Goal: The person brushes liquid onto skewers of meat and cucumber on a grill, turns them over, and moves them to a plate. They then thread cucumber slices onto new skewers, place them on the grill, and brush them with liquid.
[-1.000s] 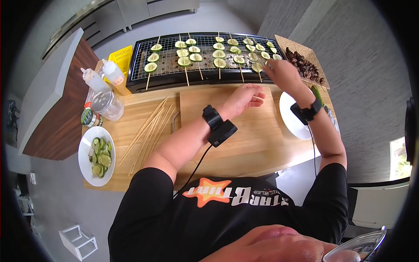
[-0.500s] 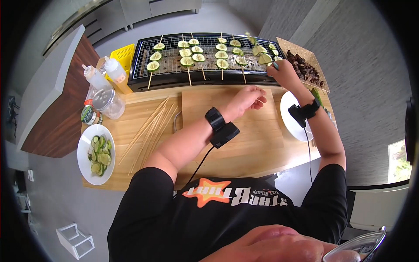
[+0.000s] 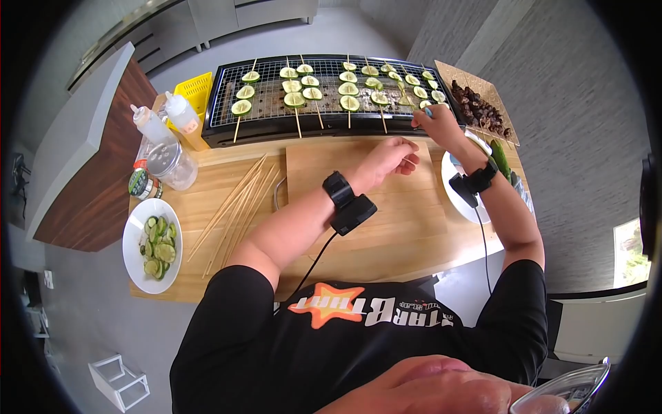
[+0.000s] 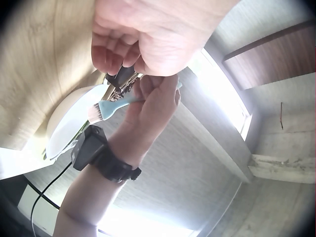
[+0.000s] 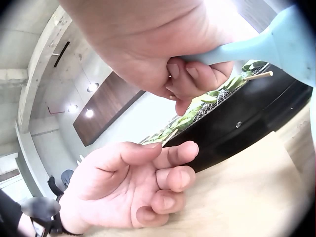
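Observation:
In the head view, my right hand is at the front edge of the black grill, with its fingers near a skewer of green-rimmed slices; whether they pinch the skewer is unclear. The same hand grips a light blue brush, whose bristles point down over a white dish in the left wrist view. My left hand hovers above the wooden cutting board, palm up and fingers loosely bent in the right wrist view. Several skewered slices lie in rows on the grill mesh.
Bare skewers and a bowl of slices lie on the left. Bottles, a jar and a yellow basket stand behind. A white dish and a board of dark meat pieces are right.
The rightmost skewers, one lifted and tilted half a second ago, now lie lower on the mesh. My right hand has moved slightly down and left; my left hand has barely moved.

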Available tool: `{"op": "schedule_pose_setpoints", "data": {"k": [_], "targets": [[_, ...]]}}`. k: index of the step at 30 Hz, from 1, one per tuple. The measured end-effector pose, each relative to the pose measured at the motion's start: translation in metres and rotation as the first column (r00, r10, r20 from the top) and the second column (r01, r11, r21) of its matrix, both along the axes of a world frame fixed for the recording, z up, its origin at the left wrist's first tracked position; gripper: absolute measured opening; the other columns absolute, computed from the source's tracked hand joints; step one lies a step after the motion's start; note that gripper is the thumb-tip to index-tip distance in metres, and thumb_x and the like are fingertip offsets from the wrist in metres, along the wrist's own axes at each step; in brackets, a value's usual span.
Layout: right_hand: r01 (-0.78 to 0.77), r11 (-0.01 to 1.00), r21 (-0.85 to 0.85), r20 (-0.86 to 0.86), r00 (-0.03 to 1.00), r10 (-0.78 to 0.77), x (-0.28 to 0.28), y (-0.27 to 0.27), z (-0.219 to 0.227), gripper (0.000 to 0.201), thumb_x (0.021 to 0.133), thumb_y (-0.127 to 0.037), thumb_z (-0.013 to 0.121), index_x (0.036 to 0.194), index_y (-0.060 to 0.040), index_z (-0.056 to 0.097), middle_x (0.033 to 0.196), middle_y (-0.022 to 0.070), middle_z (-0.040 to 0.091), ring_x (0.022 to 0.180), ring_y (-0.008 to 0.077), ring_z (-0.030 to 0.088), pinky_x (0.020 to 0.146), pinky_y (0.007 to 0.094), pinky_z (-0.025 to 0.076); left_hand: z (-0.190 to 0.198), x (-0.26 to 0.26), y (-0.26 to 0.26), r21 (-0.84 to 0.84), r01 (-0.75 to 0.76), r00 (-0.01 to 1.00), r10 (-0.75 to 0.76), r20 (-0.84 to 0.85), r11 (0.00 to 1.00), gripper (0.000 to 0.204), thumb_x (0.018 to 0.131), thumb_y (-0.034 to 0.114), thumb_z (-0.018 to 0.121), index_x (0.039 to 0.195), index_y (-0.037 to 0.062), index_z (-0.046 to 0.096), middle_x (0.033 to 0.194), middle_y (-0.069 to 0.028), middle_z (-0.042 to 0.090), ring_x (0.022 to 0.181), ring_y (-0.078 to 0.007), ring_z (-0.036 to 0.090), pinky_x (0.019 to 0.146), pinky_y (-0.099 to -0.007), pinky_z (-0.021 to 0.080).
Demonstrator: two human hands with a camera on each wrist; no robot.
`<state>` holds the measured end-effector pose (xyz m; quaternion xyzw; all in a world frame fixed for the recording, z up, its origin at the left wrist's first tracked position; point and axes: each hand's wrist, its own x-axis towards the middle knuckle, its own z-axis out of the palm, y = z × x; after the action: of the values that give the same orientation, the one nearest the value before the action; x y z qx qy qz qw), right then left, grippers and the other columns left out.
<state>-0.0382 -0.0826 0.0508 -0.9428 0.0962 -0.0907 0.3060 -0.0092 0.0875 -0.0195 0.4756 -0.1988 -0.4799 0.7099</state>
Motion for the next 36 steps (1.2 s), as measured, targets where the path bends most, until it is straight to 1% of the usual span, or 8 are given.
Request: {"op": "schedule_pose_setpoints", "data": {"k": [13,18,19,21,27,28,31,36], "targets": [[-0.073,0.966,-0.247,-0.265,0.964,0.006,0.000,0.017,0.007,0.039,0.088,-0.034,0.061,0.074,0.0023,0.069,0.064,0.0199,0.062,0.061,0.0275,0.062,0.063,0.0380,0.048,-0.001,0.000,0.000,-0.007,-0.002,1.000,0.002,-0.008,1.000,0.025,0.096,0.024,0.051,0.112,0.0052,0.053,0.098,-0.0091,0.064,0.083,-0.0152,0.063,0.076,-0.0280,0.054],[0.026,0.980,-0.199,0.204,0.979,0.015,-0.001,0.024,0.059,0.049,0.094,-0.042,0.051,0.078,0.0017,0.068,0.065,0.0213,0.061,0.064,0.0350,0.061,0.066,0.0401,0.047,-0.003,0.001,-0.002,-0.075,-0.015,0.999,0.012,-0.037,0.997,0.028,0.095,0.025,0.053,0.114,0.0055,0.052,0.103,-0.0110,0.064,0.085,-0.0167,0.065,0.078,-0.0299,0.055],[0.143,0.977,-0.155,0.195,0.974,-0.111,0.005,0.020,0.071,0.050,0.095,-0.043,0.048,0.083,0.0005,0.069,0.070,0.0194,0.062,0.065,0.0353,0.060,0.067,0.0389,0.047,0.000,0.001,-0.001,-0.090,-0.016,0.999,0.013,-0.044,0.996,0.028,0.095,0.026,0.053,0.114,0.0057,0.052,0.104,-0.0111,0.063,0.085,-0.0170,0.065,0.078,-0.0301,0.055],[0.119,0.940,-0.321,0.532,0.844,0.074,0.015,0.012,0.087,0.053,0.095,-0.048,0.046,0.088,-0.0009,0.069,0.077,0.0166,0.062,0.068,0.0318,0.061,0.069,0.0375,0.047,0.006,-0.001,0.001,-0.119,-0.018,0.998,0.011,-0.057,0.993,0.028,0.095,0.026,0.054,0.114,0.0060,0.052,0.105,-0.0113,0.063,0.085,-0.0176,0.065,0.077,-0.0305,0.055],[0.006,0.999,-0.033,0.475,0.880,0.010,0.049,0.010,0.077,0.040,0.092,-0.038,0.059,0.093,-0.0001,0.068,0.085,0.0152,0.063,0.075,0.0281,0.062,0.072,0.0364,0.048,0.004,0.003,0.001,-0.142,-0.025,0.997,0.015,-0.071,0.990,0.030,0.096,0.025,0.052,0.118,0.0062,0.049,0.109,-0.0123,0.063,0.088,-0.0193,0.066,0.078,-0.0311,0.055],[-0.064,0.984,-0.165,0.564,0.813,0.147,0.065,-0.007,0.058,0.033,0.090,-0.032,0.064,0.095,0.0010,0.067,0.086,0.0153,0.064,0.075,0.0278,0.062,0.071,0.0354,0.049,0.003,0.003,0.000,-0.142,-0.031,0.997,0.021,-0.071,0.989,0.030,0.096,0.025,0.052,0.119,0.0060,0.049,0.109,-0.0124,0.063,0.087,-0.0193,0.066,0.078,-0.0312,0.055],[-0.018,0.988,-0.151,0.261,0.964,0.057,0.069,-0.006,0.041,0.034,0.090,-0.032,0.063,0.096,0.0012,0.067,0.087,0.0156,0.064,0.076,0.0270,0.062,0.071,0.0352,0.048,0.002,0.002,0.000,-0.137,-0.049,0.996,0.039,-0.074,0.989,0.030,0.096,0.025,0.051,0.119,0.0053,0.048,0.109,-0.0128,0.063,0.087,-0.0193,0.066,0.077,-0.0315,0.055],[0.022,0.978,-0.205,0.404,0.913,0.064,0.049,-0.002,0.058,0.039,0.089,-0.035,0.062,0.085,0.0041,0.067,0.073,0.0151,0.062,0.064,0.0236,0.057,0.060,0.0337,0.044,0.006,0.000,0.001,-0.126,-0.074,0.994,0.063,-0.090,0.989,0.033,0.096,0.024,0.052,0.121,0.0048,0.046,0.109,-0.0134,0.063,0.085,-0.0191,0.066,0.077,-0.0312,0.055]]}}
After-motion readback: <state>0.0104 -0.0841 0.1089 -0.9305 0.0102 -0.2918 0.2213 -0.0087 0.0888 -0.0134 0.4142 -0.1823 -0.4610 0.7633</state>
